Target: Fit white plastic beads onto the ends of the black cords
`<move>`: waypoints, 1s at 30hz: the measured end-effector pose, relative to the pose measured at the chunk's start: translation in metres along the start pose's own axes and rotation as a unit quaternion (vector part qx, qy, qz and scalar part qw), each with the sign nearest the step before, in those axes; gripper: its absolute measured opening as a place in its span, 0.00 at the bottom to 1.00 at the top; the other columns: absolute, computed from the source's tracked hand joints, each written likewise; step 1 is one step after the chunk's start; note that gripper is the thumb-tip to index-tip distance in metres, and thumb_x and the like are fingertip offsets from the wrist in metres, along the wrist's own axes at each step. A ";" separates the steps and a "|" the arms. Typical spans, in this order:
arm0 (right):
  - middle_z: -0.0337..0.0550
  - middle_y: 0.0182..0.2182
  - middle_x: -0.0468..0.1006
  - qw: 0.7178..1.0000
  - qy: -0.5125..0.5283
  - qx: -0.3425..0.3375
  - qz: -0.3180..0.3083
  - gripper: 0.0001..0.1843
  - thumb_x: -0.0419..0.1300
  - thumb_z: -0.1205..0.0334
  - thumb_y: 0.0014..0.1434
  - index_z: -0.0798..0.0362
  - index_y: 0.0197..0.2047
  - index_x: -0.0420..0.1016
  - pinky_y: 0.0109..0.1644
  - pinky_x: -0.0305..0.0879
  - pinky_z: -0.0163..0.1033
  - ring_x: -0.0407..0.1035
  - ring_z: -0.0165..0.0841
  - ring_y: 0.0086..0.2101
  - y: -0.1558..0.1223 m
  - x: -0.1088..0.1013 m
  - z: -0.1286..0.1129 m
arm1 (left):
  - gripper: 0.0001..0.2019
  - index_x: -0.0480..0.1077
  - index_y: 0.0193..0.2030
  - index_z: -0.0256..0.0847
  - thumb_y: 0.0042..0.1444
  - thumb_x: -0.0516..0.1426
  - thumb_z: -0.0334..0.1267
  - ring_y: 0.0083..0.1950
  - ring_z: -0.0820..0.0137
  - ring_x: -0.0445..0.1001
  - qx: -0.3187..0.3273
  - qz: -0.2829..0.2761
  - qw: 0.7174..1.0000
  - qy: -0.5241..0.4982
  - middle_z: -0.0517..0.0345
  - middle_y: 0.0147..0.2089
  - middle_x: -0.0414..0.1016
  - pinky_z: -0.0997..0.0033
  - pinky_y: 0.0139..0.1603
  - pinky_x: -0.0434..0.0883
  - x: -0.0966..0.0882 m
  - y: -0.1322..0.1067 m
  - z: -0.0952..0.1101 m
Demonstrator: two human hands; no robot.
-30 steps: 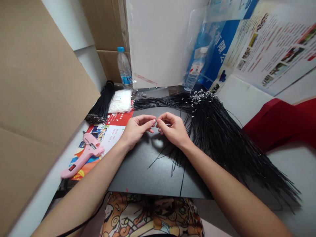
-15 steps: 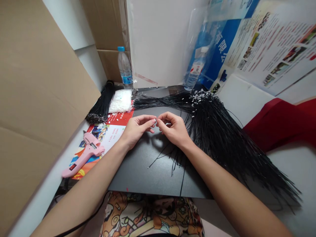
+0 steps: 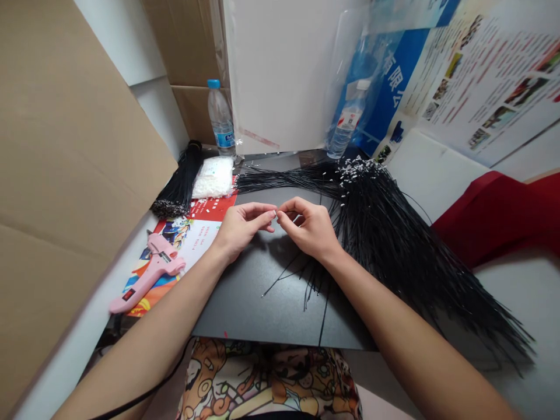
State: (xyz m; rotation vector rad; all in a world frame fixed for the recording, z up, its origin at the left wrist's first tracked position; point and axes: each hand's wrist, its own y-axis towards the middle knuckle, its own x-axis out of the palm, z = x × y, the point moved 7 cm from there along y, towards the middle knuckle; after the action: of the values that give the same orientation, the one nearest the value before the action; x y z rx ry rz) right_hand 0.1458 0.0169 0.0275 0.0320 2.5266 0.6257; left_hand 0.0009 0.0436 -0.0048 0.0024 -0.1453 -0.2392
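Note:
Over the middle of the dark table (image 3: 245, 303), my left hand (image 3: 242, 227) pinches a tiny white plastic piece (image 3: 275, 213) between thumb and index finger. My right hand (image 3: 308, 227) is closed in a pinch right beside it, fingertips nearly touching the left ones. What looks like a thin black wire sits in the right fingers, mostly hidden by them. To the right of that hand spreads a large pile of black wires (image 3: 394, 251), many with small white ends at the top. A few loose wires (image 3: 284, 275) stick out below the right wrist.
A pink glue gun (image 3: 151, 271) lies on a colourful printed sheet (image 3: 205, 233) at left. Behind it are a bag of white pieces (image 3: 213, 177) and a tied bundle of black wires (image 3: 181, 181). Two bottles (image 3: 221, 122) (image 3: 347, 125) stand at the back. Cardboard (image 3: 65, 175) rises at left.
The fingertips have closed slightly nearer together around the tiny white piece. Otherwise both hands stay in the same place; the view has shifted very slightly.

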 end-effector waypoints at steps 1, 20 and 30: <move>0.40 0.27 0.79 1.000 -0.011 -0.011 -0.002 0.08 0.59 0.59 0.61 0.53 0.34 0.76 0.30 0.65 0.33 0.70 0.28 0.26 0.000 0.000 -0.002 | 0.17 0.81 0.36 0.36 0.41 0.73 0.44 0.28 0.72 0.76 -0.001 0.003 1.000 0.000 0.53 0.34 0.83 0.67 0.38 0.74 -0.001 0.000 0.000; 0.40 0.29 0.80 0.998 -0.035 -0.042 -0.022 0.06 0.57 0.61 0.61 0.52 0.36 0.73 0.32 0.67 0.33 0.72 0.29 0.27 0.000 0.003 -0.005 | 0.16 0.81 0.34 0.34 0.38 0.74 0.39 0.34 0.70 0.77 -0.030 -0.002 0.997 -0.071 0.52 0.36 0.82 0.65 0.41 0.77 0.002 0.001 -0.006; 0.39 0.27 0.77 0.999 -0.018 -0.033 -0.022 0.03 0.56 0.61 0.60 0.51 0.34 0.68 0.30 0.66 0.32 0.69 0.28 0.26 0.000 0.003 -0.006 | 0.14 0.81 0.34 0.34 0.41 0.73 0.37 0.32 0.72 0.76 -0.038 -0.006 0.996 -0.080 0.52 0.35 0.82 0.67 0.39 0.76 0.002 0.000 -0.007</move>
State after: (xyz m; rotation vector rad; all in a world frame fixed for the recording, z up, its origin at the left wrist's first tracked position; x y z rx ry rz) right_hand 0.1403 0.0149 0.0305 -0.0340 2.4631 0.6841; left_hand 0.0037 0.0430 -0.0117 -0.0916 -0.2955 -0.2574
